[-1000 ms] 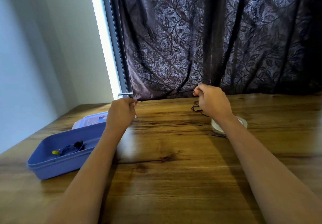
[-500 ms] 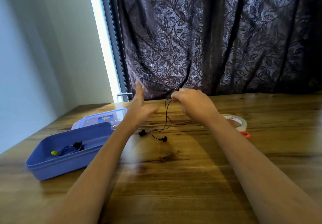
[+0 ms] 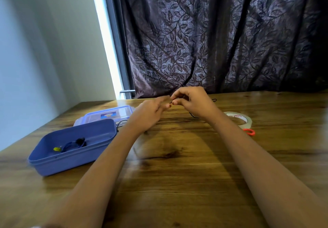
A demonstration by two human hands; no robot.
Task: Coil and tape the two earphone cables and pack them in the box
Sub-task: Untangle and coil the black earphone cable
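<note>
My right hand (image 3: 194, 101) is pinched shut on a thin black earphone cable (image 3: 192, 115), most of it hidden behind the hand. A bit of the cable shows below the wrist and a bit past the hand at the far side. My left hand (image 3: 150, 112) is just left of it, fingers stretched toward the pinch, thumb tip touching my right thumb. Another loop of black cable (image 3: 121, 123) lies by the blue box (image 3: 71, 158). Inside the box lies a coiled blue earphone (image 3: 71, 145) with a yellow plug.
The box's clear lid (image 3: 108, 115) lies behind the box. A roll of tape (image 3: 239, 119) sits right of my right forearm, with an orange scissor handle (image 3: 249, 132) in front of it. A dark curtain hangs along the wooden table's (image 3: 177, 174) far edge.
The hands came together from wide apart. The left hand opened and moved right to meet the right hand, and the cable that hung down to the table is gathered up at the right hand.
</note>
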